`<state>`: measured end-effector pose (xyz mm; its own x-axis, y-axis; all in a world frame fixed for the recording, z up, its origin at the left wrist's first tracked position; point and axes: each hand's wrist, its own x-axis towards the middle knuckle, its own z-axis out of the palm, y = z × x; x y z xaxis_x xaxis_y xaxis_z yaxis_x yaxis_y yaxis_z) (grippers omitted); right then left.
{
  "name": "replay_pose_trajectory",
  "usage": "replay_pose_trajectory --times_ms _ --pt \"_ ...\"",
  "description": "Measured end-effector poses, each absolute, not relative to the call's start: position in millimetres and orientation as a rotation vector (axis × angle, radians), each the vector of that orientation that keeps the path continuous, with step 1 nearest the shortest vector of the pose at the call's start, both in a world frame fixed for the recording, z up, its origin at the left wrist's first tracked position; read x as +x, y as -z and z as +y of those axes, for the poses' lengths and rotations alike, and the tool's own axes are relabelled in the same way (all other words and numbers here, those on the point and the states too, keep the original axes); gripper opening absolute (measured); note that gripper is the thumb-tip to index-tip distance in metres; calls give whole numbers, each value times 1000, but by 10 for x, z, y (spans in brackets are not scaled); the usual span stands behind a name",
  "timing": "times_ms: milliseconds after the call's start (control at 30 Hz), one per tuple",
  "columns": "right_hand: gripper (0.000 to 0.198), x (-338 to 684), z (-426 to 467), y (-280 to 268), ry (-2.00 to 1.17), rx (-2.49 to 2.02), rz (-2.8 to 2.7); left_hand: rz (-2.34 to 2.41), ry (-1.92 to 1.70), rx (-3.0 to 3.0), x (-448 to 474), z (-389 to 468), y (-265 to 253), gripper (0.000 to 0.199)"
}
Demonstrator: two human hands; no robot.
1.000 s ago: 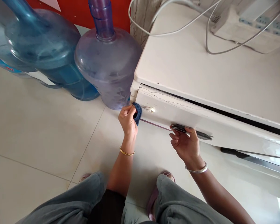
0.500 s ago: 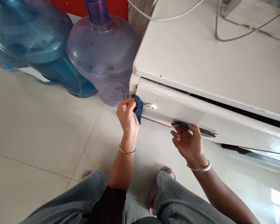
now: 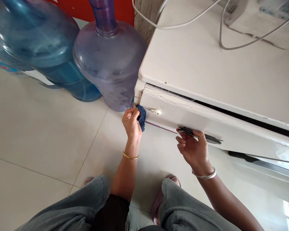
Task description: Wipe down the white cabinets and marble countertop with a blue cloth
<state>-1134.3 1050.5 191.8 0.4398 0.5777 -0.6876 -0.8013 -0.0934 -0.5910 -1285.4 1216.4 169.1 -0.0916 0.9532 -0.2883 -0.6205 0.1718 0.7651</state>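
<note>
My left hand (image 3: 132,123) is closed, pinching a small dark-blue, rough-textured cloth (image 3: 142,117) by the left end of a white drawer front (image 3: 168,110). Most of the cloth hangs to the right of the fingers. A round white fitting (image 3: 155,112) sits on the drawer just right of it. Farther right, my right hand (image 3: 195,149) is closed around a dark, narrow drawer handle (image 3: 213,139), thumb above and fingers beneath. A thin maroon line (image 3: 161,127) runs between the hands along the drawer's lower edge.
Large water bottles, one purple (image 3: 110,57) and one blue (image 3: 55,61), stand left of the white cabinet (image 3: 207,67). A cable (image 3: 178,25) and a white device (image 3: 257,25) are on its top. Below the drawer is a black-and-silver long piece (image 3: 262,162). Tiled floor (image 3: 50,134) spreads left.
The camera view has shifted slightly, so the cabinet and bottles appear a little lower. Both hands keep their grips in nearly the same places; the blue cloth has tilted slightly.
</note>
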Motion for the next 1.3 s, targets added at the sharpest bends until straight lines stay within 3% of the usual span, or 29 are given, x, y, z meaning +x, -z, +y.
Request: replay_pose_trajectory --times_ms 433,667,1300 --pt "35 -11369 10523 -1944 -1154 -1201 258 944 -1377 448 -12879 12139 -1602 30" --pt "30 -11344 10507 -1914 -1167 -1203 220 940 -1372 431 -12858 12145 -1688 38" --pt "37 -11349 10516 -1925 -1154 -1197 279 924 -1489 430 -12835 12168 -1550 35"
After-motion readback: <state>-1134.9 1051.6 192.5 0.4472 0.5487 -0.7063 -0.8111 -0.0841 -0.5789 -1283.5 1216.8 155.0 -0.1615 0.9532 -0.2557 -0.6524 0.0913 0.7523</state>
